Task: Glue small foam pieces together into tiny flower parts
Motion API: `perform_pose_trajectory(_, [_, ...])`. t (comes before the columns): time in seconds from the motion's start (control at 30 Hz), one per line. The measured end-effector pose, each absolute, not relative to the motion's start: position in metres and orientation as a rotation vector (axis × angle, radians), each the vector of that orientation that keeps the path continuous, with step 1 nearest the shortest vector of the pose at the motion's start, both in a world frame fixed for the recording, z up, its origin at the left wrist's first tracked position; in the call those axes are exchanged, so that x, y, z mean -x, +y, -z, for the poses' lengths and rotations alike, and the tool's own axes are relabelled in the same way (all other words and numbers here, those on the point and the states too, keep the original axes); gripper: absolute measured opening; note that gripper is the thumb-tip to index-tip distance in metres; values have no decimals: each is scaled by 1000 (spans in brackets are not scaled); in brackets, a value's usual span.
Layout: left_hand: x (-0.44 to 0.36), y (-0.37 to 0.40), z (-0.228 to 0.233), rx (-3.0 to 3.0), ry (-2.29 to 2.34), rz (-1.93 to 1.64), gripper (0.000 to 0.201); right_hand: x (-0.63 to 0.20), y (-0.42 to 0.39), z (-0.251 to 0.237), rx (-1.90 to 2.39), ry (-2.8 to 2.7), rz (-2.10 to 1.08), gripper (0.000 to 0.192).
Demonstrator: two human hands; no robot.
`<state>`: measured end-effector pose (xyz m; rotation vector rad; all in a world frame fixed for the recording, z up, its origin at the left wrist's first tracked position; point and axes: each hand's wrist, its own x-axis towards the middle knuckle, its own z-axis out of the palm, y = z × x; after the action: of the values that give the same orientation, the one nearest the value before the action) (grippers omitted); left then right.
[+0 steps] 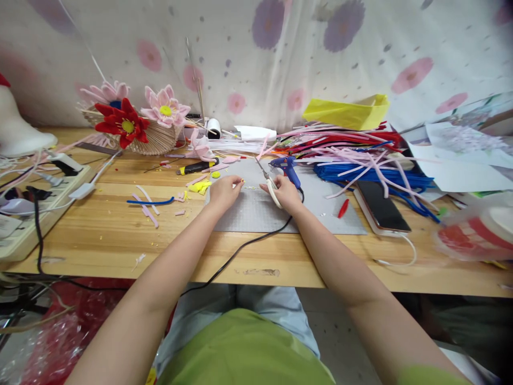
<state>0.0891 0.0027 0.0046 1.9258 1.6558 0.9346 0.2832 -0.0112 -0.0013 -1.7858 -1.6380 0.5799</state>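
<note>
The left hand point(225, 192) pinches a tiny yellow bit point(243, 181) between its fingertips, over the left part of the gray mat point(248, 218). The bit is too small for me to tell just what it is. The right hand point(285, 193) is wrapped around the white handle of the scissors point(274, 194), over the middle of the mat. The blades point to the far side of the mat, and I cannot tell if they are apart. A thin, pale strip point(251, 187) shows on the mat between the two hands.

A blue glue gun point(285, 166) is on the far part of the mat, just past the right hand. Its black cord point(256, 240) crosses the near edge of the mat. A small red piece point(343, 208) lies on the right part of the mat.

Bright yellow scraps point(200, 186) are at the left edge of the mat, and a black and yellow knife point(197, 167) is near its far left corner. To the left, well apart from the mat, is a blue fuzzy stick point(150, 201). Farther back on the left is a big red flower point(122, 124). A phone point(382, 206) is just beside the mat on the right. A pile of blue fuzzy sticks point(364, 175) is by the far right corner of the mat.
</note>
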Motion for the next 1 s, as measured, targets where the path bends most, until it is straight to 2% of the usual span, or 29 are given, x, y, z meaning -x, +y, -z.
perform_pose_trajectory(0.13, [-107,17,-15,-2209,1628,-890,26,-280,-12,6,1821,-1542,-513,47])
perform_pose_trajectory(0.27, [-115,32,-5,-2352,1429,-704,22,-281,-9,14,1780,-1511,-496,45])
perform_pose_trajectory(0.43, [-109,37,7,-2313,1357,-538,28,-282,-6,17,1765,-1501,-491,48])
perform_pose_trajectory(0.6, [-101,37,4,-2200,1342,-666,35,-282,-6,15,1784,-1499,-496,47])
perform_pose_trajectory(0.9, [-112,38,8,-2275,1512,-739,12,-282,-6,16,1783,-1471,-507,40])
perform_pose_trajectory(1.0, [-114,35,7,-2296,1494,-710,24,-282,-6,15,1764,-1455,-558,37])
